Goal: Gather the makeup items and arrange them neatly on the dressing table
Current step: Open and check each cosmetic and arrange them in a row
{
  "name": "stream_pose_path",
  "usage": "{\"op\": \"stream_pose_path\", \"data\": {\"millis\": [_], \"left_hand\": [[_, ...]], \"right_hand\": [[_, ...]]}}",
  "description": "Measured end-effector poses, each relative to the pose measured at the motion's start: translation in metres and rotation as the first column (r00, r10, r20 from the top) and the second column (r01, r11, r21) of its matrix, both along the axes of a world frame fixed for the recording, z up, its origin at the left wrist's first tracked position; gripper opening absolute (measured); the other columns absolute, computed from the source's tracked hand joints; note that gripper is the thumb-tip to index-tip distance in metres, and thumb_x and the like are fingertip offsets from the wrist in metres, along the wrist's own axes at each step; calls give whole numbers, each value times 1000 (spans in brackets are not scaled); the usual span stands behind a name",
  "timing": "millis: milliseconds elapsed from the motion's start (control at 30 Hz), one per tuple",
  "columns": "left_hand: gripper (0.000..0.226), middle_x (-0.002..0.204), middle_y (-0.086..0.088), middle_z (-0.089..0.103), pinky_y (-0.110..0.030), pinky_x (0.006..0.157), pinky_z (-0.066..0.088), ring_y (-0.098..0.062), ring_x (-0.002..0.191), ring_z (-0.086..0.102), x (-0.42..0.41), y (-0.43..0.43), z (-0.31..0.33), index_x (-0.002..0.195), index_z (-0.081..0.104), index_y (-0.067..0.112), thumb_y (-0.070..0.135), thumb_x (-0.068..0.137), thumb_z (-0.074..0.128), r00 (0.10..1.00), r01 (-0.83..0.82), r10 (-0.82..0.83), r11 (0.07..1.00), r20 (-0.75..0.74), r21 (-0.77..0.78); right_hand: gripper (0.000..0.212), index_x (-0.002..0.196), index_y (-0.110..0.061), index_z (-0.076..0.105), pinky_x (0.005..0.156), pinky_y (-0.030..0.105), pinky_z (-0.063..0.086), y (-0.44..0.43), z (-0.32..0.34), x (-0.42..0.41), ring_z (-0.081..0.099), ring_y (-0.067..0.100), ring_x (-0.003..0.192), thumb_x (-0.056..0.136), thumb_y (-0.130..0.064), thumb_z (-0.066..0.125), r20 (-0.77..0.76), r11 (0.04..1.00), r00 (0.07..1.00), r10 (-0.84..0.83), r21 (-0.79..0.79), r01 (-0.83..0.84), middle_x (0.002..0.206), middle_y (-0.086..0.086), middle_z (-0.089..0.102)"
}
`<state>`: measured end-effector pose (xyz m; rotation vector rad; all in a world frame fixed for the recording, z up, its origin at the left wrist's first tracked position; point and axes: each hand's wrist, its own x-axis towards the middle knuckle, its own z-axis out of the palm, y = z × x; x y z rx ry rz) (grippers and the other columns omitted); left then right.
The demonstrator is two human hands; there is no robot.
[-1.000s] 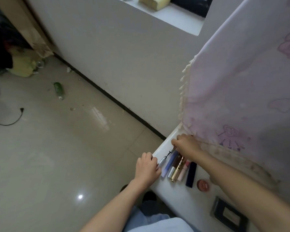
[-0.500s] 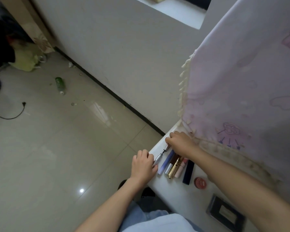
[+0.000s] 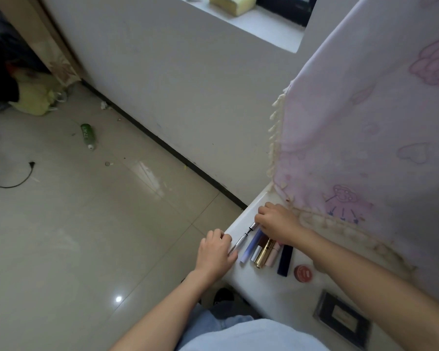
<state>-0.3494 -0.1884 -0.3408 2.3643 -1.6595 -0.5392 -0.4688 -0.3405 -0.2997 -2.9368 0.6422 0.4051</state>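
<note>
A row of slim makeup tubes lies side by side on the white dressing table [image 3: 264, 285]: a thin silver pen [image 3: 241, 240] nearest the edge, then a lilac tube [image 3: 250, 248], a gold tube [image 3: 264, 254], a pink tube [image 3: 274, 254] and a dark blue tube [image 3: 285, 259]. My left hand [image 3: 217, 252] rests at the table edge with its fingertips on the pen's near end. My right hand [image 3: 279, 221] lies over the far ends of the tubes and touches the pen's far end. A small round red pot [image 3: 303, 273] sits beside the row.
A dark rectangular compact [image 3: 341, 321] lies nearer me on the table. A pink fringed cloth [image 3: 365, 148] hangs over the table's back. On the tiled floor lie a green bottle [image 3: 88, 134] and a black cable [image 3: 15, 178].
Both hands stay on the ends of the silver pen; the row of tubes has not visibly shifted. Only the camera view has moved slightly.
</note>
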Motion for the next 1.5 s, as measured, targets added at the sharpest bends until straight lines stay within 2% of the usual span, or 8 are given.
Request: {"op": "stream_pose_path", "data": {"millis": [333,500,600,833,1033,1167,1300,1500], "left_hand": [[80,121,-8,52,-38,86,41,-30,108,48,8,23,3,115,53,9,53,65,8,989,27,-21,999,-145,39],[83,129,-5,46,-35,89,39,-27,113,44,12,27,1,115,50,10,53,63,2,992,69,-58,993,-115,93],[84,131,-5,45,-35,90,39,-27,114,43,13,28,2,116,49,10,53,63,0,991,87,-76,992,-113,91],[87,135,-3,42,-32,92,37,-25,117,41,16,29,8,115,50,13,55,60,-2,987,120,-104,985,-126,127],[43,135,0,43,-31,97,32,-21,121,38,23,27,11,128,45,17,39,92,38,977,109,-77,982,-199,156],[43,134,-1,45,-31,99,32,-20,122,39,40,14,29,132,42,16,34,93,41,976,-41,55,997,-213,69],[31,114,-7,61,-19,86,40,-16,102,55,61,-16,86,117,57,9,22,90,53,866,-185,100,974,-489,-128],[12,69,6,66,-24,66,44,-8,62,58,85,-20,187,87,65,19,8,85,60,465,-199,-141,945,-874,-259]], "right_hand": [[30,43,-24,58,42,15,31,37,4,1,55,12,50,29,-21,84,-140,990,980,138,12,-138,48,-11,53],[16,71,-16,67,62,27,41,47,7,4,60,21,81,58,-17,76,-185,984,969,163,-39,-173,79,3,64],[38,44,-23,56,44,18,40,53,7,3,57,11,53,21,-24,85,-249,991,960,130,-11,-137,53,-6,56],[44,44,-22,57,43,18,40,57,3,1,56,12,49,13,-29,87,-246,973,955,168,-111,-200,51,-6,56],[31,60,-17,61,47,22,43,54,15,-11,57,17,56,38,-9,80,106,975,993,59,-218,-35,63,-1,60],[10,76,-10,62,57,24,42,54,64,-4,54,14,63,73,-4,69,458,785,638,-619,340,518,70,-3,55],[21,74,-12,56,51,17,41,42,123,14,56,3,48,84,5,54,247,297,225,-943,927,228,54,-8,61],[21,82,-9,60,45,12,44,49,174,35,60,5,48,84,10,51,258,255,237,-937,966,-43,56,1,68]]}}
